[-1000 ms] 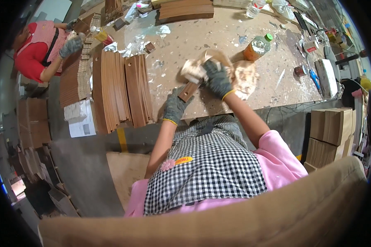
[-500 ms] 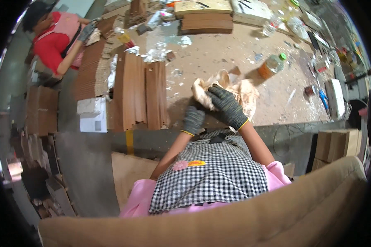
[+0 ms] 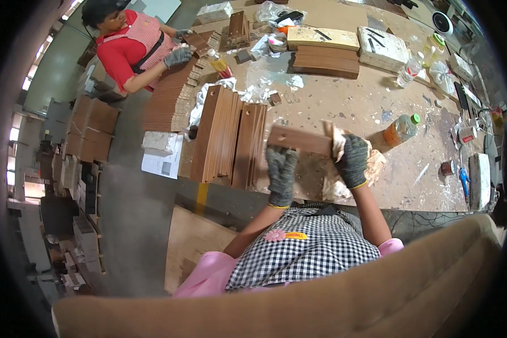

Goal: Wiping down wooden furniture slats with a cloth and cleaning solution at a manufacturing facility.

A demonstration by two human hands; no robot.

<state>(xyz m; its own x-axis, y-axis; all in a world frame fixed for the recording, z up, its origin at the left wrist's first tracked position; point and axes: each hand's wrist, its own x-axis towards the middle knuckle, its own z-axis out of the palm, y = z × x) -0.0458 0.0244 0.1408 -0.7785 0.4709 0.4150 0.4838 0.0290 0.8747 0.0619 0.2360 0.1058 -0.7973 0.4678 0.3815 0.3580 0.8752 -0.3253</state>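
Observation:
A short brown wooden board [image 3: 299, 139] with a hole near its left end is held up over the table. My left hand [image 3: 281, 174], in a dark grey knitted glove, grips the board's left part from below. Gloved the same way, my right hand [image 3: 352, 161] closes on a cream cloth [image 3: 337, 142], which is pressed around the board's right end. Part of the cloth hangs down to the tabletop below that hand. Just left of my left hand lie stacks of long brown boards [image 3: 222, 132].
A bottle of orange liquid [image 3: 401, 130] with a green cap stands beyond my right hand. Further back are a brown board stack [image 3: 325, 61] and a white block [image 3: 383, 48]. At the far left, a co-worker in red [image 3: 132, 48] handles pieces beside a long row of boards [image 3: 169, 98].
My hands have moved apart, and the board now shows between them, where earlier the cloth and hands covered that place. The whole view has shifted, with the table appearing lower and further right.

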